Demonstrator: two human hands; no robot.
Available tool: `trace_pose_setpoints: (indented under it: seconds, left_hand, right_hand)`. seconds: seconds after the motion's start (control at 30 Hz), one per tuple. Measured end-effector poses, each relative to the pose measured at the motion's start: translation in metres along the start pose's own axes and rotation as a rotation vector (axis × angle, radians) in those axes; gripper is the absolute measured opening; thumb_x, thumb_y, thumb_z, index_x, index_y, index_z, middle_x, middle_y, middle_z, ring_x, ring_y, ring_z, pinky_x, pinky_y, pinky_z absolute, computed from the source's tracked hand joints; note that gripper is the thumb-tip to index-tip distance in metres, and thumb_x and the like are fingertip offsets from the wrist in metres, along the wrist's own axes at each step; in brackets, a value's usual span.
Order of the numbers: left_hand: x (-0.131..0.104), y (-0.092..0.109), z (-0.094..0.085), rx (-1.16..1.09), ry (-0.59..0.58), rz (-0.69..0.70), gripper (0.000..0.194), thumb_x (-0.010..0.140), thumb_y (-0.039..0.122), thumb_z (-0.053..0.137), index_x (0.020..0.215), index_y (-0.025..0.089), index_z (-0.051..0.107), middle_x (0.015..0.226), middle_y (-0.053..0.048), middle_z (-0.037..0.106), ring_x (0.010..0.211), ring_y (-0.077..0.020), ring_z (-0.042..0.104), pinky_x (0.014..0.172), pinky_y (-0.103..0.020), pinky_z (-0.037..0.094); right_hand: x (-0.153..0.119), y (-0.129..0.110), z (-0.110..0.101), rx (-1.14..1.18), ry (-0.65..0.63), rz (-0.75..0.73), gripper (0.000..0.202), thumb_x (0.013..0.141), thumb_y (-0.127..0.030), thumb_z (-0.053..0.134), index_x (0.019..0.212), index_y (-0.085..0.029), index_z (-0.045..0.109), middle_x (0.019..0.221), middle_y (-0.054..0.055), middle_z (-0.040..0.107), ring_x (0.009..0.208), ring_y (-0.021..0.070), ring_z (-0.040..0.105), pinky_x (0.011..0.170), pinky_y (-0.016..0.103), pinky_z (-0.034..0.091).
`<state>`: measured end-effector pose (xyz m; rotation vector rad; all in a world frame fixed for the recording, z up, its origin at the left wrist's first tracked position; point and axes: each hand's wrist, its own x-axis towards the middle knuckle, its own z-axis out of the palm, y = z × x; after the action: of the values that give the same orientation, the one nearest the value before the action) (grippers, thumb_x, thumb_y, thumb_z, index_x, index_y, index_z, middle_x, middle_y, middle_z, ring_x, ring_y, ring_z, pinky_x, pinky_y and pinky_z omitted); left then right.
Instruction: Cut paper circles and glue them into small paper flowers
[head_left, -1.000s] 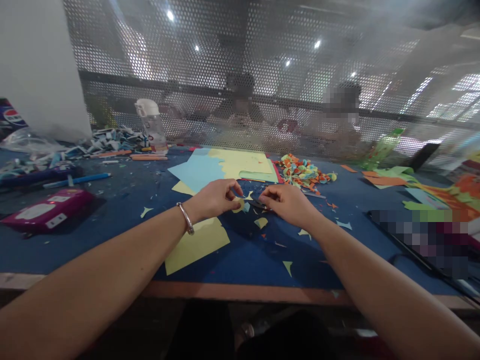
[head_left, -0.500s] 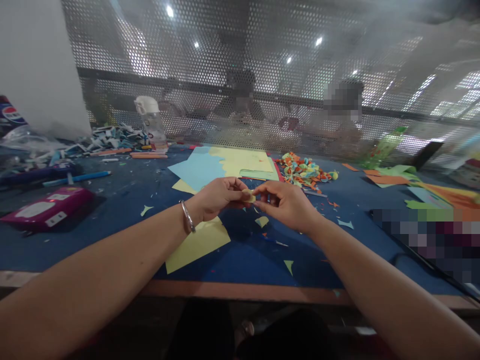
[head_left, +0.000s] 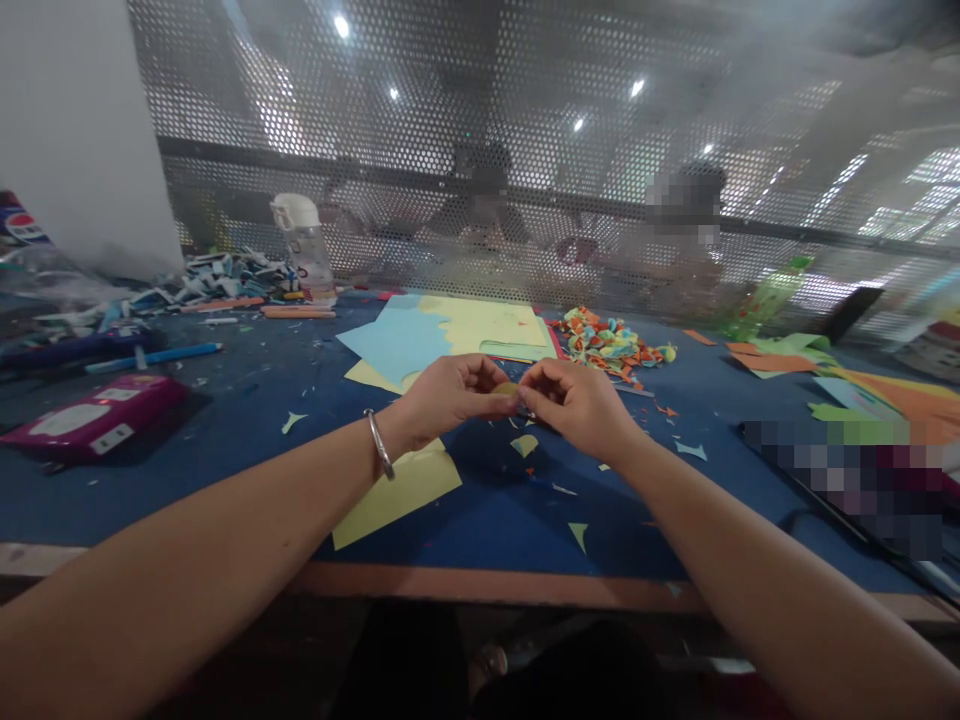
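A small yellow paper piece (head_left: 508, 388) is pinched between the thumb and fingers of my left hand (head_left: 466, 390), above the blue table. My right hand (head_left: 574, 398) is closed at the fingertips against the right end of that piece, and the fingers hide most of it. Beyond my hands lie a light blue sheet (head_left: 397, 335) and a pale yellow sheet (head_left: 495, 325). Another yellow sheet (head_left: 405, 495) lies under my left wrist. A yellow scrap (head_left: 524, 445) rests on the table just below my hands.
A pile of colored paper pieces (head_left: 611, 340) is at the back right. On the left are a magenta packet (head_left: 97, 418), a blue pen (head_left: 161, 357) and a white-lidded bottle (head_left: 306, 250). Orange and green sheets (head_left: 780, 355) lie right. People show beyond the mesh panel (head_left: 420, 130).
The fingers of both hands have come closer together around the yellow piece, which is now more covered. My left thumb lies straighter along it.
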<state>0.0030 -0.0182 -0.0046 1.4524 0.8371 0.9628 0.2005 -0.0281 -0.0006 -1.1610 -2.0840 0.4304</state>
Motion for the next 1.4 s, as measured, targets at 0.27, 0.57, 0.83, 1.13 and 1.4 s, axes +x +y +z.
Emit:
trace_pose_setpoints:
  seconds: [0.27,0.57,0.83,1.13,1.4]
  left_hand:
    - [0.002,-0.0038,0.0007,0.133,0.056,0.072,0.024,0.069,0.026,0.08,0.08,0.014,0.063,0.074,-0.003,0.07,0.072,-0.0158,0.068,0.077,-0.035,0.058]
    - [0.0032,-0.0047,0.0003,0.155,0.06,0.063,0.018,0.071,0.022,0.077,0.078,0.016,0.062,0.071,-0.002,0.07,0.07,-0.0141,0.069,0.072,-0.031,0.057]
    - [0.0034,-0.0082,-0.0016,0.27,0.01,0.069,0.017,0.076,0.03,0.072,0.082,0.018,0.062,0.073,-0.003,0.072,0.071,-0.0167,0.071,0.068,-0.03,0.058]
    - [0.0008,-0.0098,-0.0004,0.426,0.021,0.195,0.009,0.087,0.027,0.058,0.088,0.019,0.06,0.079,-0.004,0.072,0.069,-0.0146,0.068,0.067,-0.028,0.055]
    - [-0.0048,-0.0061,0.0045,0.513,0.078,0.301,0.01,0.088,0.028,0.057,0.089,0.019,0.061,0.078,-0.002,0.071,0.073,-0.0141,0.068,0.071,-0.028,0.053]
  right_hand:
    - [0.0,-0.0006,0.0004,-0.003,0.015,0.004,0.014,0.085,-0.03,0.061,0.08,-0.017,0.063,0.063,-0.001,0.058,0.054,0.01,0.045,0.054,0.024,0.036]
    - [0.0001,0.0017,-0.0004,-0.021,0.001,-0.008,0.013,0.086,-0.03,0.061,0.089,-0.018,0.064,0.07,0.0,0.06,0.057,0.0103,0.047,0.057,0.024,0.038]
    - [0.0008,-0.0012,-0.0014,-0.06,-0.065,-0.066,0.012,0.087,-0.025,0.059,0.079,-0.017,0.064,0.067,0.0,0.059,0.058,0.0104,0.045,0.057,0.024,0.035]
    - [0.0014,0.0018,-0.0019,-0.03,-0.091,-0.048,0.012,0.087,-0.026,0.057,0.085,-0.017,0.065,0.072,0.0,0.061,0.061,0.0112,0.047,0.059,0.025,0.036]
    - [0.0004,0.0027,-0.0004,0.046,-0.081,-0.024,0.014,0.086,-0.029,0.058,0.084,-0.017,0.064,0.068,-0.001,0.058,0.06,0.0109,0.046,0.057,0.024,0.036]
